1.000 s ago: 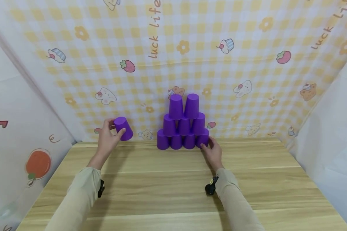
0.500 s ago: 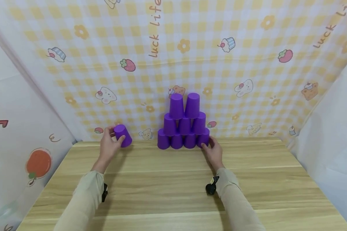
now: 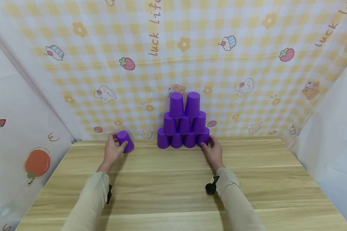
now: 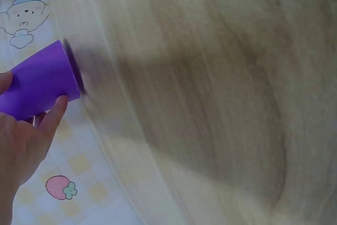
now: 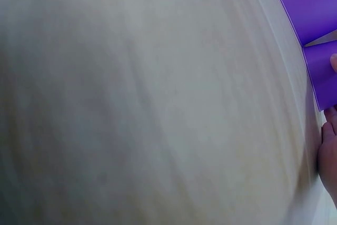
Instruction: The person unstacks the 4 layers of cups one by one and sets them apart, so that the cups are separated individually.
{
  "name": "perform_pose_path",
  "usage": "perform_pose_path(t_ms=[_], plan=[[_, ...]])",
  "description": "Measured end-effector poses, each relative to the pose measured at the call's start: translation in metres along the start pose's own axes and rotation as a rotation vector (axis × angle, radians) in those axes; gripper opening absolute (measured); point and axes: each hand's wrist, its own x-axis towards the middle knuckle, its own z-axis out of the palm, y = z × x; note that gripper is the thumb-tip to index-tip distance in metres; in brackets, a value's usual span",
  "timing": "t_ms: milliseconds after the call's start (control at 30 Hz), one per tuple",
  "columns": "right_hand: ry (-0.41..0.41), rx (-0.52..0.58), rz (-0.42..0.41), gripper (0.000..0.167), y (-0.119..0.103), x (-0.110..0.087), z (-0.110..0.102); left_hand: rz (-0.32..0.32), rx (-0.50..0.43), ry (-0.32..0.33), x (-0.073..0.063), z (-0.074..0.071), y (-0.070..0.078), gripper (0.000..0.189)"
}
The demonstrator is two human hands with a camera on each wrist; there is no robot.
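In the head view my left hand (image 3: 113,150) holds a purple plastic cup (image 3: 125,141), mouth down, between thumb and fingers at the table's back left. The left wrist view shows the rim of this cup (image 4: 42,80) at or just above the wood; I cannot tell if it touches. To its right stands a stack of upside-down purple cups (image 3: 176,123): several in the bottom row, three in the middle, two on top. My right hand (image 3: 214,151) grips the bottom row's rightmost cup (image 3: 203,137), thumb in front, fingers round its right side, partly hidden.
The wooden table (image 3: 162,186) runs back to a yellow checked cloth wall (image 3: 150,80) right behind the cups. White side panels (image 3: 14,96) stand at left and right. Each wrist wears a small black camera (image 3: 211,187).
My left hand has lowered the cup from in front of the cloth down to the table's back left. The right hand and the stack have stayed put.
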Motion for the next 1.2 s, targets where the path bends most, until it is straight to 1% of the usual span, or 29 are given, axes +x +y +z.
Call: perform_pose_path(t_ms=[133,233,367,467,567,667,767,833,967,1067,1167,1200], plan=[[0.001,-0.002,0.0,0.053,0.002,0.001,-0.001,0.002,-0.017,0.014,-0.001,0.002,-0.001,0.053],[-0.002,-0.011,-0.002,0.053,0.003,0.001,-0.002,-0.007,-0.01,0.006,-0.002,0.003,-0.001,0.053],[-0.006,-0.021,0.006,0.051,0.002,0.0,-0.004,-0.049,0.018,-0.011,-0.003,0.003,0.002,0.054],[-0.004,-0.014,0.001,0.05,0.002,-0.001,-0.005,-0.063,0.019,-0.008,-0.003,0.003,0.006,0.059],[-0.002,-0.011,-0.003,0.05,0.002,-0.002,-0.004,-0.059,0.015,0.035,-0.003,0.003,0.009,0.065],[0.002,-0.022,0.007,0.051,0.002,-0.002,-0.002,-0.059,0.001,0.137,0.001,0.004,0.015,0.064],[0.002,-0.026,0.011,0.051,0.001,-0.002,-0.002,-0.036,-0.023,0.23,0.007,0.004,0.027,0.061],[0.002,-0.026,0.011,0.051,0.001,-0.002,-0.002,0.009,-0.033,0.263,0.012,0.005,0.04,0.059],[0.004,-0.022,0.011,0.051,0.0,-0.002,-0.002,0.104,-0.076,0.277,0.019,0.008,0.068,0.053],[0.005,-0.02,0.013,0.051,-0.001,-0.002,-0.001,0.144,-0.125,0.29,0.024,0.011,0.091,0.048],[-0.007,-0.017,0.003,0.051,-0.001,-0.003,-0.001,0.184,-0.183,0.287,0.027,0.016,0.112,0.044],[-0.008,-0.016,0.003,0.051,0.0,-0.003,0.0,0.201,-0.196,0.277,0.029,0.017,0.118,0.044]])
